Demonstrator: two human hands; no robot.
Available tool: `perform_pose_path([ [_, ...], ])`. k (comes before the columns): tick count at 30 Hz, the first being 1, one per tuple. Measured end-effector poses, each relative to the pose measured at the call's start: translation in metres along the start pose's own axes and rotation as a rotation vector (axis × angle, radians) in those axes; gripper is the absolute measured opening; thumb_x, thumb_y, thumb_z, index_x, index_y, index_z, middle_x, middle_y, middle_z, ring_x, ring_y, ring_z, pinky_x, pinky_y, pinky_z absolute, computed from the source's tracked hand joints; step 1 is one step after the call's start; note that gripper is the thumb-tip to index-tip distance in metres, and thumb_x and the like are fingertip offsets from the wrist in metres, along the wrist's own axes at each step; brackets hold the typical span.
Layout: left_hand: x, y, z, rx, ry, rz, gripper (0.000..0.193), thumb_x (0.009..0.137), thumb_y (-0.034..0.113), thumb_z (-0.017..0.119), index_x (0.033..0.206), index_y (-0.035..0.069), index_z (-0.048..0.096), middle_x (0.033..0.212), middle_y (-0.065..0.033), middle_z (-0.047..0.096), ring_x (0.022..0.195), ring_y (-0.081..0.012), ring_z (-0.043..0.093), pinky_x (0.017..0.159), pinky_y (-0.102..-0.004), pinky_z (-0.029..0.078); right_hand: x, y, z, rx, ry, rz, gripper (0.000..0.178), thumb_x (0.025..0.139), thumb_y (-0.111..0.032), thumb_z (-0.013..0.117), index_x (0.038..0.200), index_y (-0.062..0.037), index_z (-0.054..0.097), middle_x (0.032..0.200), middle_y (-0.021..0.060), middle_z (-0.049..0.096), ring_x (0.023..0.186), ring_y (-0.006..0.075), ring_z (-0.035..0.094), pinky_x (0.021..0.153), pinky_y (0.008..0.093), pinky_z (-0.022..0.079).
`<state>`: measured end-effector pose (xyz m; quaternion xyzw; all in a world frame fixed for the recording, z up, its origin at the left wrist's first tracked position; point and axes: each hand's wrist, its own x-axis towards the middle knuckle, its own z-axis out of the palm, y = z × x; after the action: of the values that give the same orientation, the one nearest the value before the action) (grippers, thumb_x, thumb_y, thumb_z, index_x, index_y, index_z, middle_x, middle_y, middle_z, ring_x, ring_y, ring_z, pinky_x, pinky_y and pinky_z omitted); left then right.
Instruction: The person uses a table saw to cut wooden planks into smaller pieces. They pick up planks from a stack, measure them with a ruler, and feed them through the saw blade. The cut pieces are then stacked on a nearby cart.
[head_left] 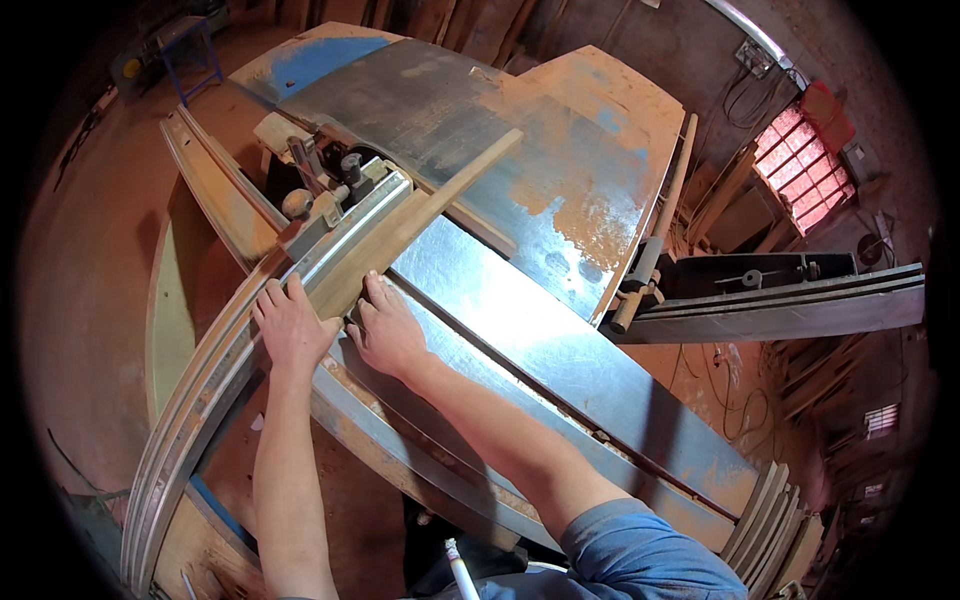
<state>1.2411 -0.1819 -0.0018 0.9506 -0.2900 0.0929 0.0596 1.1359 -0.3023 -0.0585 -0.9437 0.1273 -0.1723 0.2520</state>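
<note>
A long brown wooden board (348,278) lies along a raised metal fence (372,202) on the saw's table, its narrower far end reaching over the steel top. At its near end, my left hand (290,325) has its fingers over the fence edge and its thumb against the board. My right hand (388,328) presses curled fingers on the board's right side, above the shiny sliding table (470,352). Both hands are closed about the board's near end; the undersides of the fingers are hidden. Beside the fence's far part sits a clamp-like stop with a round knob (297,204).
Sawdust covers parts of the wide steel table (440,95). A long slot (560,400) runs through the bright table. At the right, a metal rail (780,315) sticks out. Stacked wooden strips (770,520) stand at lower right. A white cigarette (460,570) shows at the bottom.
</note>
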Motion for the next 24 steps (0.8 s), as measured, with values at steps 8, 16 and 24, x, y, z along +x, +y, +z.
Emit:
perform_pose_path([
  [8, 0.002, -0.002, 0.008, -0.01, 0.014, 0.005, 0.093, 0.06, 0.038, 0.088, 0.135, 0.002, 0.046, 0.133, -0.0241, 0.049, 0.124, -0.0391, 0.046, 0.109, -0.0511, 0.031, 0.003, 0.004, 0.004, 0.009, 0.0, -0.017, 0.046, 0.092, -0.029, 0.064, 0.113, 0.0116, 0.062, 0.152, 0.0344, 0.034, 0.141, 0.0451, 0.037, 0.121, 0.0459, 0.028],
  [16, 0.005, -0.005, 0.014, -0.009, 0.012, -0.004, 0.093, 0.06, 0.039, 0.088, 0.135, 0.003, 0.046, 0.133, -0.0238, 0.049, 0.124, -0.039, 0.046, 0.109, -0.0511, 0.031, 0.008, 0.008, 0.011, 0.007, 0.039, -0.048, 0.04, 0.09, -0.026, 0.066, 0.107, 0.0103, 0.063, 0.149, 0.0363, 0.036, 0.139, 0.0462, 0.039, 0.119, 0.0463, 0.03],
  [24, 0.011, -0.004, 0.02, -0.028, 0.008, -0.004, 0.093, 0.06, 0.04, 0.089, 0.135, 0.002, 0.046, 0.132, -0.0232, 0.049, 0.124, -0.0389, 0.046, 0.11, -0.0516, 0.031, 0.012, 0.014, 0.015, 0.018, 0.072, -0.044, 0.036, 0.088, -0.023, 0.068, 0.106, 0.0073, 0.061, 0.148, 0.0335, 0.04, 0.137, 0.0447, 0.042, 0.117, 0.0454, 0.033],
])
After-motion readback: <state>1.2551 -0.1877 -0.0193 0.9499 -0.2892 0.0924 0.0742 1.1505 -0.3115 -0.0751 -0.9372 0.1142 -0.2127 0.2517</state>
